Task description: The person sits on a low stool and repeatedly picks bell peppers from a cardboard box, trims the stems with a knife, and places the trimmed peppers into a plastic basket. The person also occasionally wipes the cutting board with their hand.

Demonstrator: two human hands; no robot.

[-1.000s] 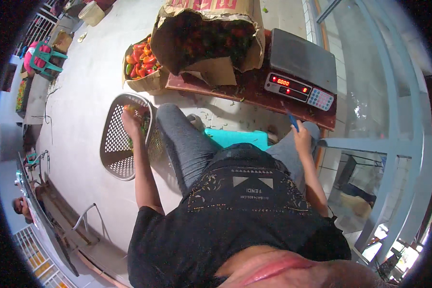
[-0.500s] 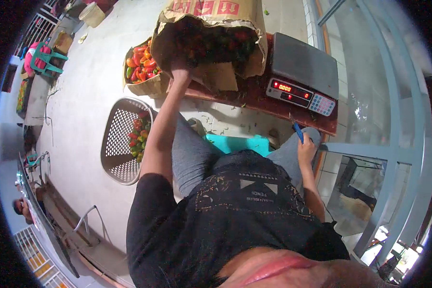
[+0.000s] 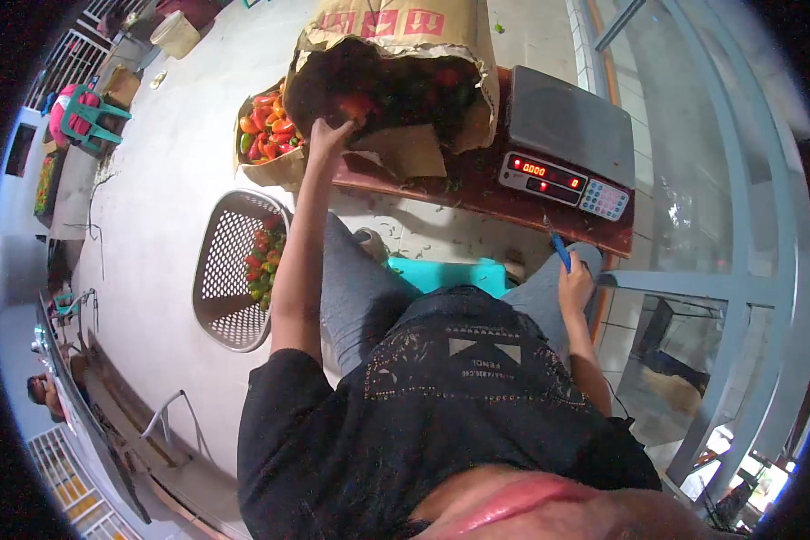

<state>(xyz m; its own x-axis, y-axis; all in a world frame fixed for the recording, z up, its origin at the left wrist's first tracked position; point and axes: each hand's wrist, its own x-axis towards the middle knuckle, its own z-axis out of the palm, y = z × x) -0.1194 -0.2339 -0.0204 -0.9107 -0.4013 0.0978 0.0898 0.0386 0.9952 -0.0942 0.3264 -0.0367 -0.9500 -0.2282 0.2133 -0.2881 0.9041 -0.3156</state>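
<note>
My left hand [image 3: 331,135] is at the mouth of a large cardboard box [image 3: 382,40], its fingers closed on a red pepper [image 3: 355,105]. That box lies with its opening toward me, and its dark inside holds more peppers, hard to make out. My right hand [image 3: 576,283] rests by my right knee, wrapped round a blue-handled tool [image 3: 561,250] with a thin metal tip; its exact kind is unclear. Left of the large box, a smaller cardboard box [image 3: 277,171] is heaped with red and orange peppers [image 3: 270,126].
A digital scale [image 3: 549,171] sits on the right of the low red-brown table [image 3: 477,200]. On the floor at my left stands a perforated basket [image 3: 209,306] with red and green peppers. A turquoise stool [image 3: 450,274] shows between my legs. A metal-framed glass panel [image 3: 738,180] rises at my right.
My left hand has drawn back a little toward the box opening, and a red pepper now shows at its fingers. The right hand and its tool have hardly moved.
</note>
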